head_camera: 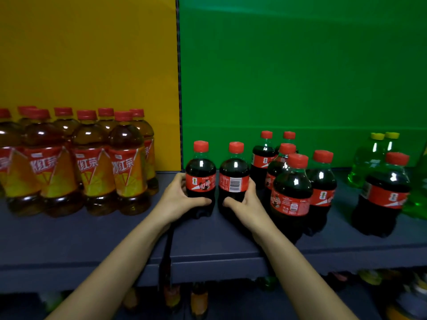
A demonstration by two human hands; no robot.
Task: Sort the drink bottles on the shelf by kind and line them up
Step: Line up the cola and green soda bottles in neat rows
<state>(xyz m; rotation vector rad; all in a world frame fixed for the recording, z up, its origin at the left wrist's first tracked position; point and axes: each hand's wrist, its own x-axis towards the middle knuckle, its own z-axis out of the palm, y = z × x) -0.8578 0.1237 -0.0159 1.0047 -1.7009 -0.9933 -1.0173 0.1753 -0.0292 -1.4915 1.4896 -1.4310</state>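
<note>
Left hand [179,195] was wrapped round the lower body of the left cola bottle [200,179]. Right hand [242,199] was wrapped the same way round the barcode cola bottle [233,181]. Both bottles stood upright on the shelf [69,239], just right of the divider post [179,88], almost touching each other.

Step in hand, my guess: seating this pair as the start of a cola row. Done well, that meant sliding them rather than lifting, bases flat, and pushing them back toward the green panel [300,77] side by side. The right bottle showed its barcode, so it probably wanted a twist to face the label out. Let go only once both sat steady.

Room: bare shelf lay to the left, between the pair and the iced tea bottles [92,162], and also in front, up to the front edge [208,259]. It was tight on the right, where the cola cluster [292,195] stood just beside the right hand, so an outward wrist swing could tip one. Farther right a lone cola bottle [384,195] stood in front of the green drink bottles [367,160], not yet sorted. Both forearms crossed the front edge; dragging bottles toward it risked a drop.
</note>
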